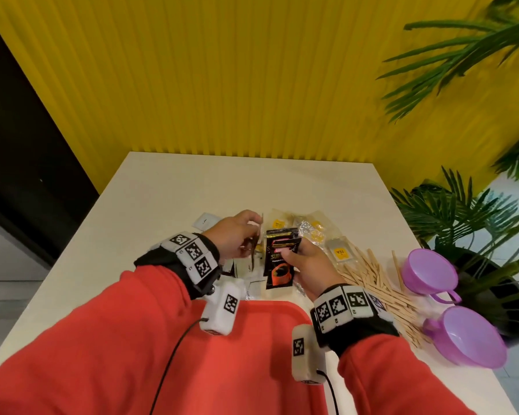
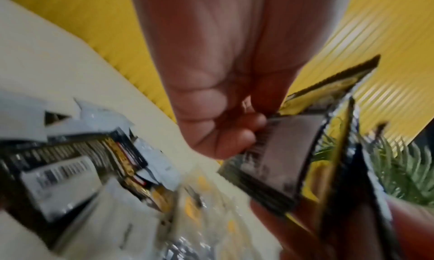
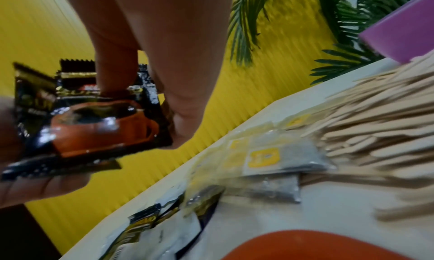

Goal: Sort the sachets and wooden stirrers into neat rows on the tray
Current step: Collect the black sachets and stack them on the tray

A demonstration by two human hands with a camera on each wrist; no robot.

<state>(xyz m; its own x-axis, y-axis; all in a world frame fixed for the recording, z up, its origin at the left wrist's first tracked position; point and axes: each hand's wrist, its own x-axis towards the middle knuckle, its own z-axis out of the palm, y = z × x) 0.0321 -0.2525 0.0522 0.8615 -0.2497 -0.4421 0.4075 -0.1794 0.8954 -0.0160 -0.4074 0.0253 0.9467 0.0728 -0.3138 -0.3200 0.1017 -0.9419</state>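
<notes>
Both hands are raised beyond the tray (image 1: 252, 348). A black coffee sachet (image 1: 280, 265) is pinched by the right hand (image 1: 307, 265); another, edge-on, is pinched by the left hand (image 1: 234, 238). Loose sachets (image 1: 312, 229) and stirrers (image 1: 375, 283) lie on the surface beyond the tray. A glossy sachet could slip from either pinch and land crooked.
</notes>
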